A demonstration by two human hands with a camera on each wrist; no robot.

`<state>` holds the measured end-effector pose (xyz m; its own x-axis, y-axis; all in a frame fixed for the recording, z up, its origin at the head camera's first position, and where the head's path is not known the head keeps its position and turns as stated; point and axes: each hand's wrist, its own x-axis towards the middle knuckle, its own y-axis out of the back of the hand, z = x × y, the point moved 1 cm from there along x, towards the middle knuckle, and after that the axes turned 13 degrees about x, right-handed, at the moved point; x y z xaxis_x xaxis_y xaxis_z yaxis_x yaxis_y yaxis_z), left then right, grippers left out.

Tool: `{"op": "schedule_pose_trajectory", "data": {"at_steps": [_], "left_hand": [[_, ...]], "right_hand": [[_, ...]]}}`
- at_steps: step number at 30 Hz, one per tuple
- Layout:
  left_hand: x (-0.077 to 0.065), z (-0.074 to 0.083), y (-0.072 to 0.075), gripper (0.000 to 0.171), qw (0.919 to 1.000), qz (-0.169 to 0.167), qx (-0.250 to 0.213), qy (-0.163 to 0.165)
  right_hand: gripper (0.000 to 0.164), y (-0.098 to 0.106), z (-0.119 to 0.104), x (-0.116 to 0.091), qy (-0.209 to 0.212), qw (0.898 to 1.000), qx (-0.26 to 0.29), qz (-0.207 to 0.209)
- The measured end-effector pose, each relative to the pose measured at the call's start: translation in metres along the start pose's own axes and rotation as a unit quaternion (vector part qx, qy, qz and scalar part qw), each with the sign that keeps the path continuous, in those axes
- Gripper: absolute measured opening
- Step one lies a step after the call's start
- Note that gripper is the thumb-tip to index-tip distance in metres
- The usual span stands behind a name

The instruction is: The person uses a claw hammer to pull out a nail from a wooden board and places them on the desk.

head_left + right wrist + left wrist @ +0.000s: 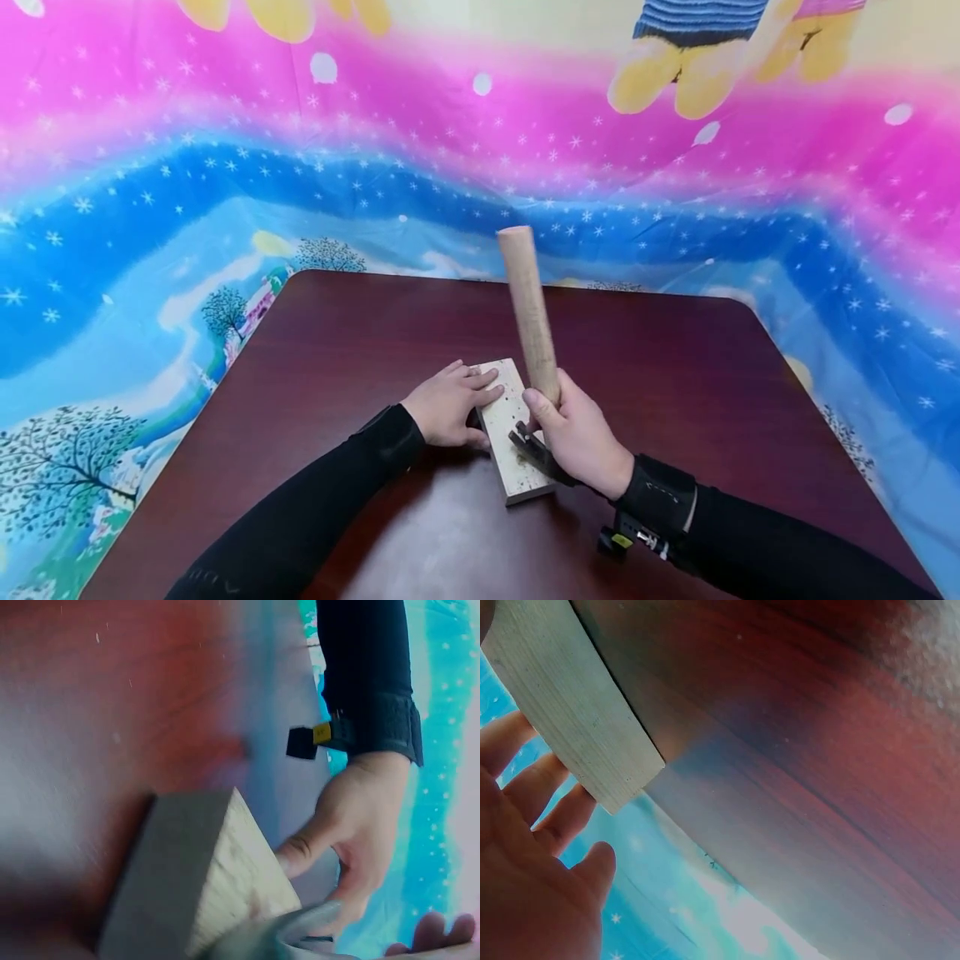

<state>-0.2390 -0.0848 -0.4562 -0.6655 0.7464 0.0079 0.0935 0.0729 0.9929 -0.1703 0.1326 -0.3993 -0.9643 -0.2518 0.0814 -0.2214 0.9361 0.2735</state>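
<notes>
A pale wooden board (517,483) with dark specks or holes lies on the table. My left hand (446,408) is at its left side, fingers laid straight over the edge onto the top, thumb against the side. In the left wrist view, those fingers (544,787) reach up past the board's side (585,705). My right hand (588,433) grips a hammer by its wooden handle (528,317), low down near the head. The handle points upward, and the dark metal head (531,446) is at the board's top. Whether a nail is caught there is hidden.
The dark red-brown table (360,333) has rounded far corners. A patterned cloth (450,167) in pink and blue hangs behind and beside it. A small black device with a yellow label (621,540) is strapped at my right wrist.
</notes>
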Motion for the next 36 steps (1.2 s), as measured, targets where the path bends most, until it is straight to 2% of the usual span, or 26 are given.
{"op": "schedule_pose_trajectory", "data": {"at_steps": [6, 12, 18, 22, 30, 36], "left_hand": [[0.001, 0.001, 0.001, 0.084, 0.9997, -0.011, -0.022, 0.008], [0.002, 0.004, 0.003, 0.084, 0.9993, -0.03, -0.019, 0.013], [0.004, 0.004, 0.004, 0.084, 0.9989, -0.043, -0.015, 0.013], [0.007, 0.003, 0.007, 0.085, 0.9984, -0.053, -0.01, 0.017], [0.009, 0.005, 0.011, 0.088, 0.9977, -0.064, -0.011, 0.019], [0.008, 0.008, 0.011, 0.095, 0.9965, -0.082, -0.003, 0.017]], "right_hand": [[0.017, 0.001, 0.003, -0.011, 0.012, 0.997, 0.063, 0.046], [0.02, 0.003, 0.005, -0.016, 0.029, 0.993, 0.085, 0.071], [0.023, 0.004, 0.006, -0.023, 0.043, 0.991, 0.107, 0.064], [0.02, 0.005, 0.005, -0.026, 0.057, 0.991, 0.107, 0.056], [0.015, 0.007, 0.004, -0.029, 0.08, 0.985, 0.148, 0.032], [0.025, 0.012, -0.014, -0.023, 0.079, 0.979, 0.186, -0.001]]}}
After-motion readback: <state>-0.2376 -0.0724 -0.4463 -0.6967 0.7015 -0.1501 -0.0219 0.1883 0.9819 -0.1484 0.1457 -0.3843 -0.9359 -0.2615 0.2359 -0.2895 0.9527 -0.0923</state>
